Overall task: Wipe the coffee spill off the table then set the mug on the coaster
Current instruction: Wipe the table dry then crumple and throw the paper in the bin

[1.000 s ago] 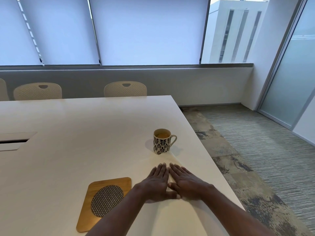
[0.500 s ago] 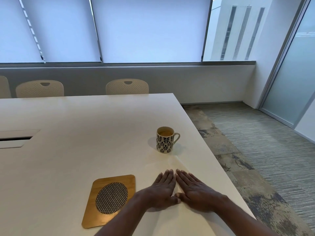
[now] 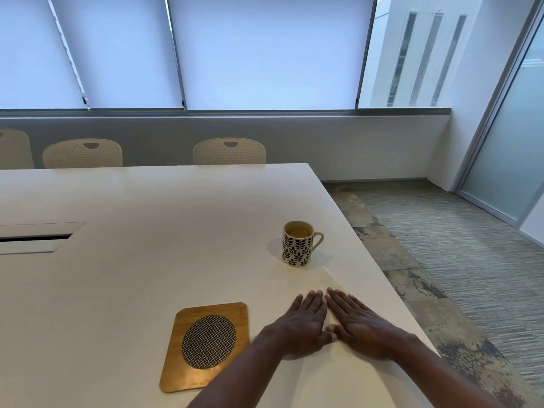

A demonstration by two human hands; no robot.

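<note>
A white mug (image 3: 297, 245) with a dark leaf pattern stands upright on the white table (image 3: 147, 231), with coffee in it and its handle to the right. Just in front of it lies a white paper napkin (image 3: 319, 279) with a faint tan tint. My left hand (image 3: 303, 325) and my right hand (image 3: 362, 328) lie flat on the napkin side by side, thumbs touching, fingertips pointing at the mug a short way off. Left of my hands sits a wooden coaster (image 3: 182, 372) with a woven oval centre, nothing on it.
The table's right edge (image 3: 382, 278) runs close beside my right hand, with carpet below. A cable hatch (image 3: 35, 238) is set in the table at far left. Cream chairs (image 3: 229, 151) stand along the far side under the window blinds.
Both hands, still flat and together on the napkin, have slid a little toward me, away from the mug. The mug and coaster have not moved.
</note>
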